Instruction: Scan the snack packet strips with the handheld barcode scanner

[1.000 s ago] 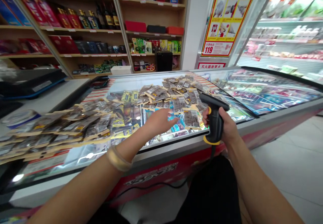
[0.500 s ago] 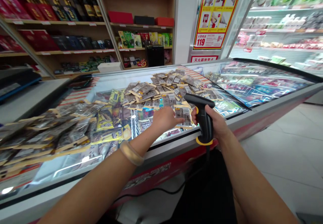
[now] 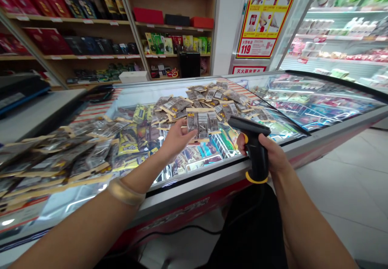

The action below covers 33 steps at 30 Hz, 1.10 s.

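Observation:
My right hand (image 3: 274,153) is wrapped round the grip of a black and yellow barcode scanner (image 3: 257,151), its head pointing left. My left hand (image 3: 177,139), with a gold bangle on the wrist, pinches the left edge of a flat snack packet (image 3: 198,126) with tan edges and a clear, dark-filled front. That packet is raised over the glass lid, left of the scanner head. Behind it lies a heap of similar packets (image 3: 176,105) on the glass. A second spread of packets (image 3: 60,155) covers the left part of the lid.
A chest freezer (image 3: 224,172) with a glass top runs across in front of me, frozen goods showing inside. Shelves (image 3: 91,20) of boxes and bottles stand behind it. A black cable (image 3: 194,227) hangs below the freezer edge. A refrigerated display (image 3: 342,38) is at the right.
My left hand has moved left and now holds a packet up, its barcode side partly visible. The scanner in my right hand has shifted slightly right and down in the view.

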Each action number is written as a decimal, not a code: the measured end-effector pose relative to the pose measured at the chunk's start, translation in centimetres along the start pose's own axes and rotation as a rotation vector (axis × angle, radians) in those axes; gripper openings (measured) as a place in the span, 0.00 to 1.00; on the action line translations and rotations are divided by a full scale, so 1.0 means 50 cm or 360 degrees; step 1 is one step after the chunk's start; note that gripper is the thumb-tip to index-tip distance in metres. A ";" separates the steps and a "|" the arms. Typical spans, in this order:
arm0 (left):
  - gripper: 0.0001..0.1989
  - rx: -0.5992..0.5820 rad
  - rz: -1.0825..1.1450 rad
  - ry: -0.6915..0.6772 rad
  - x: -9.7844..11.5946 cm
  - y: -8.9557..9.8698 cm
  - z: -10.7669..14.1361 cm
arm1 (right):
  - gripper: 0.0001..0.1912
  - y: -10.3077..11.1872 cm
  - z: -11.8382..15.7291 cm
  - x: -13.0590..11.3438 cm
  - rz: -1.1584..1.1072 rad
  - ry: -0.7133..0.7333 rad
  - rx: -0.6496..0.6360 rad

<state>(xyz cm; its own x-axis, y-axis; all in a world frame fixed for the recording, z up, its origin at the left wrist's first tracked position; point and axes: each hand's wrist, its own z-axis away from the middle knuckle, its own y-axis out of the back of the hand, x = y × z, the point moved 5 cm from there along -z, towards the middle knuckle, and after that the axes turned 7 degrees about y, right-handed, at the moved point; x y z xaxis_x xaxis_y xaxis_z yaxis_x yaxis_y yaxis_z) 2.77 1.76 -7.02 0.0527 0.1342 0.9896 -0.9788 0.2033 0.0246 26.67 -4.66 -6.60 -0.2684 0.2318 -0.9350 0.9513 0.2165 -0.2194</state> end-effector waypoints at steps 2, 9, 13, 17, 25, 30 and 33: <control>0.20 0.0025 0.0138 0.0043 -0.001 -0.003 0.000 | 0.26 0.000 0.004 -0.001 0.0034 -0.0015 -0.0048; 0.24 -0.0005 0.0224 0.0036 0.000 -0.007 0.000 | 0.24 0.002 0.011 0.014 0.0134 -0.0130 -0.0173; 0.25 0.0006 0.0185 0.0048 0.000 -0.008 0.001 | 0.23 -0.008 0.010 0.015 0.0212 -0.0186 -0.0194; 0.21 0.0047 0.0184 0.0057 0.003 -0.010 0.004 | 0.24 -0.017 0.008 0.014 0.0302 -0.0215 -0.0230; 0.22 0.0068 0.0191 0.0054 0.003 -0.009 0.005 | 0.25 -0.017 0.006 0.016 0.0337 -0.0224 -0.0224; 0.21 0.0061 0.0188 0.0043 0.004 -0.008 0.004 | 0.26 -0.015 0.007 0.023 0.0352 -0.0289 -0.0199; 0.20 0.0063 0.0181 0.0035 0.003 -0.007 0.004 | 0.26 -0.018 0.009 0.025 0.0337 -0.0311 -0.0178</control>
<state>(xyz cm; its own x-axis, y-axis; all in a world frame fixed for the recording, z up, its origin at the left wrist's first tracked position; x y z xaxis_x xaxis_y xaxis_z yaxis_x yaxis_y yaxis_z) 3.10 1.52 -6.86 -0.0552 0.1756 0.9829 -0.9857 0.1474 -0.0817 25.56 -5.01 -7.70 -0.0216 0.0985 -0.9949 0.9575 0.2884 0.0078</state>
